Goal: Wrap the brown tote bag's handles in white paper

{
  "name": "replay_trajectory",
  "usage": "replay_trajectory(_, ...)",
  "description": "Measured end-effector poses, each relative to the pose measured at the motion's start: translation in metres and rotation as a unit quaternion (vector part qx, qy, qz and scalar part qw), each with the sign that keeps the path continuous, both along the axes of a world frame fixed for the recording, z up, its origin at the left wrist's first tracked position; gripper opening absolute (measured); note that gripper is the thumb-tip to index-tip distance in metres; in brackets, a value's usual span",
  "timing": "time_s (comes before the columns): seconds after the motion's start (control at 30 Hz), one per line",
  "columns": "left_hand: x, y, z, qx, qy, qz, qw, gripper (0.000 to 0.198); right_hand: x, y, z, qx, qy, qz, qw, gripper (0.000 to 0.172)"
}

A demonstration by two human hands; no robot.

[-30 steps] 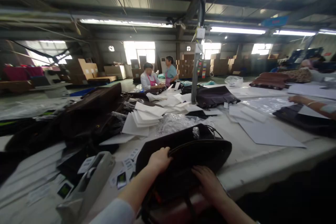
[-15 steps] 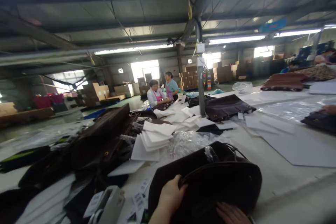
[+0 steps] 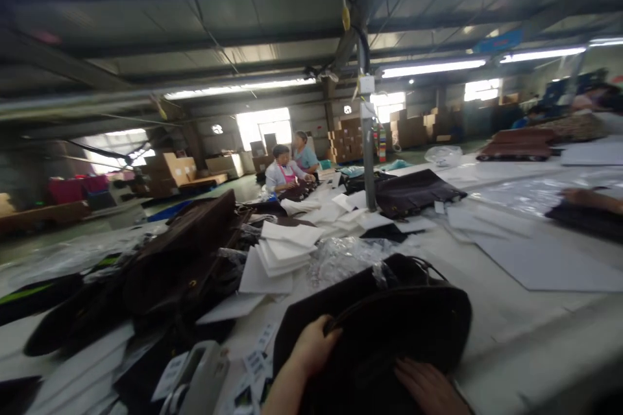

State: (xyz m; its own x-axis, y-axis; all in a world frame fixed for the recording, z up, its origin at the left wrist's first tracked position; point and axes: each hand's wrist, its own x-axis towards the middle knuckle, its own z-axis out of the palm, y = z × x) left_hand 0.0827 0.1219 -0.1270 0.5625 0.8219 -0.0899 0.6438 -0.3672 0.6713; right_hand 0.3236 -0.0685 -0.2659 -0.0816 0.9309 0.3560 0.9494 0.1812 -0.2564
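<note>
A dark brown bag (image 3: 413, 314) lies on the table in front of me, its wide mouth turned toward me and thin cords at its far side. My left hand (image 3: 314, 345) is closed around the left part of the bag's rim. Fingers stretched out and close together, my right hand (image 3: 424, 381) lies flat against the dark material at the bag's lower right. The shade is too deep to show details inside. Crumpled clear plastic (image 3: 348, 259) touches the table just beyond the bag.
White sheets (image 3: 280, 253) lie behind the bag. More dark bags (image 3: 170, 259) are piled left, near a grey label dispenser (image 3: 207, 369) and printed labels (image 3: 256, 360). A metal post (image 3: 368, 162) rises from the table. Two co-workers (image 3: 285, 172) are across it; another person's hand (image 3: 584, 198) is at right.
The whole view has shifted slightly. My left hand keeps its hold on the rim, and my right hand stays against the bag. In the background, a standing co-worker leans lower.
</note>
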Motion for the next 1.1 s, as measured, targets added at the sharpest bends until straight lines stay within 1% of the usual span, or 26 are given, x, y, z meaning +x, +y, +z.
replay_trajectory(0.03, 0.000, 0.000, 0.001, 0.004, 0.006, -0.007, 1.000, 0.045, -0.007, -0.009, 0.015, -0.013, -0.003, -0.026, 1.000, 0.083)
replay_trajectory(0.1, 0.001, 0.003, 0.003, 0.012, 0.027, -0.020, 0.999, 0.048, -0.020, -0.020, 0.043, -0.044, -0.002, -0.035, 0.998, 0.085)
replay_trajectory(0.13, 0.002, 0.005, 0.004, 0.012, 0.036, -0.025, 0.999, 0.049, -0.024, -0.023, 0.055, -0.058, 0.002, -0.032, 0.998, 0.084)
replay_trajectory(0.17, 0.002, 0.007, 0.003, 0.009, 0.043, -0.028, 0.999, 0.051, -0.027, -0.024, 0.064, -0.067, 0.006, -0.028, 0.997, 0.082)
replay_trajectory(0.23, 0.001, 0.010, 0.003, -0.005, 0.043, -0.033, 0.999, 0.053, -0.028, -0.027, 0.073, -0.074, 0.020, -0.020, 0.997, 0.080)
replay_trajectory(0.3, 0.000, 0.011, 0.002, -0.029, 0.025, -0.039, 0.999, 0.056, -0.026, -0.028, 0.074, -0.070, 0.043, -0.013, 0.997, 0.077)
replay_trajectory(0.37, -0.002, 0.013, 0.000, -0.053, 0.003, -0.042, 0.998, 0.059, -0.023, -0.024, 0.072, -0.053, 0.073, -0.032, 0.995, 0.065)
replay_trajectory(0.43, -0.002, 0.014, -0.002, -0.067, -0.007, -0.044, 0.997, 0.061, -0.020, -0.014, 0.071, -0.023, 0.094, -0.099, 0.990, 0.049)
replay_trajectory(0.5, -0.001, 0.015, -0.003, -0.067, -0.003, -0.048, 0.997, 0.062, -0.017, 0.003, 0.074, -0.013, 0.090, -0.197, 0.976, 0.042)
replay_trajectory(0.57, 0.000, 0.013, -0.004, -0.055, 0.005, -0.050, 0.997, 0.061, -0.013, 0.022, 0.082, -0.055, 0.060, -0.279, 0.957, 0.040)
replay_trajectory(0.63, 0.001, 0.007, -0.001, -0.037, 0.019, -0.045, 0.998, 0.061, -0.009, 0.039, 0.091, -0.133, 0.020, -0.317, 0.939, 0.033)
replay_trajectory(0.7, 0.000, -0.003, 0.004, -0.022, 0.035, -0.038, 0.998, 0.061, -0.006, 0.049, 0.100, -0.193, -0.013, -0.320, 0.927, 0.029)
replay_trajectory(0.77, 0.000, -0.013, 0.009, -0.015, 0.043, -0.031, 0.998, 0.062, -0.002, 0.054, 0.106, -0.217, -0.031, -0.306, 0.926, 0.035)
replay_trajectory(0.87, 0.001, -0.020, 0.013, -0.015, 0.036, -0.018, 0.999, 0.062, 0.010, 0.055, 0.108, -0.222, -0.045, -0.278, 0.933, 0.038)
replay_trajectory(1.0, 0.003, -0.017, 0.011, -0.021, 0.025, -0.012, 0.999, 0.062, 0.032, 0.056, 0.103, -0.225, -0.049, -0.267, 0.936, 0.027)
replay_trajectory(1.1, 0.002, -0.017, 0.010, -0.026, 0.017, -0.015, 0.999, 0.061, 0.038, 0.055, 0.102, -0.234, -0.047, -0.271, 0.933, 0.027)
